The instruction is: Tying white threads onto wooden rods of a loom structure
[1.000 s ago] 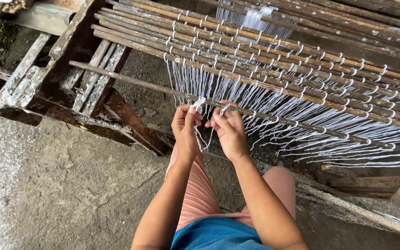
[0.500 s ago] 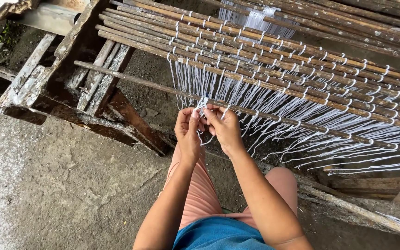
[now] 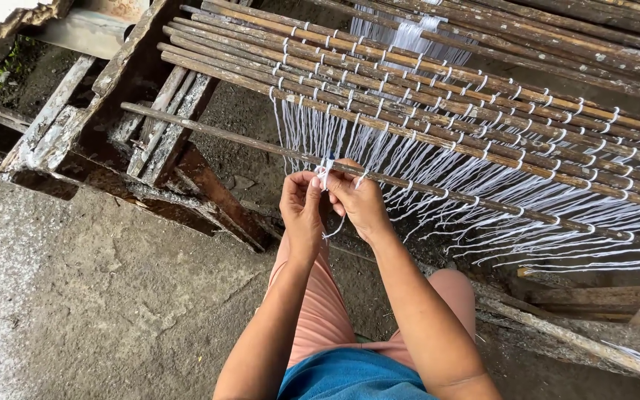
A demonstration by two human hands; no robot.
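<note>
White string (image 3: 327,167) pinched between left hand (image 3: 301,207) and right hand (image 3: 361,201) — both grips closed, at the stick (image 3: 224,137).

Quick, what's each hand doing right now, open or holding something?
Left hand: closed, pinching the white string at the thin wooden stick.
Right hand: closed, fingers pinching the same white string beside the left.

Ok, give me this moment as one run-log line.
left hand: pinching white string | right hand: pinching same string | site: nearest stick of wooden frame | finished ties: white, hanging to the right
</note>
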